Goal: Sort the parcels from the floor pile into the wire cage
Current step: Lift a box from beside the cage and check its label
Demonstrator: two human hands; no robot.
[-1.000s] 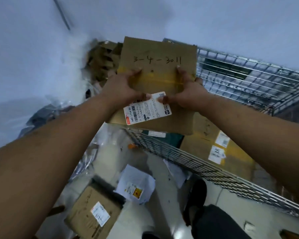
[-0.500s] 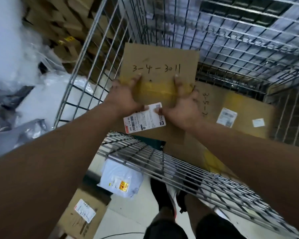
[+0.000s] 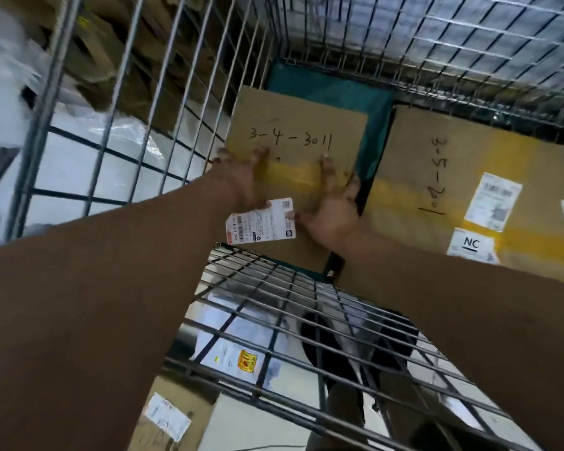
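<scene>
A flat brown cardboard parcel point(image 3: 297, 125) with "3-4-3011" handwritten on it and a white shipping label sits low inside the wire cage point(image 3: 118, 102), over a teal parcel point(image 3: 342, 92). My left hand point(image 3: 241, 177) grips its left edge and my right hand point(image 3: 332, 203) grips its right edge, fingers spread on the top face. Both forearms reach over the cage's front wire panel point(image 3: 306, 369). A bigger brown box point(image 3: 437, 177) with yellow tape and white labels lies beside it on the right.
Outside the cage's left wall lie white and grey plastic bags point(image 3: 88, 157) and stacked cardboard point(image 3: 105, 47). On the floor below the front panel are a white poly mailer point(image 3: 238, 349), a brown box point(image 3: 166, 418) and my dark shoes point(image 3: 332, 349).
Both hands have carried the parcel from above the cage rim down deep into the cage, against the left wall and next to the bigger box. My view has tilted down into the cage.
</scene>
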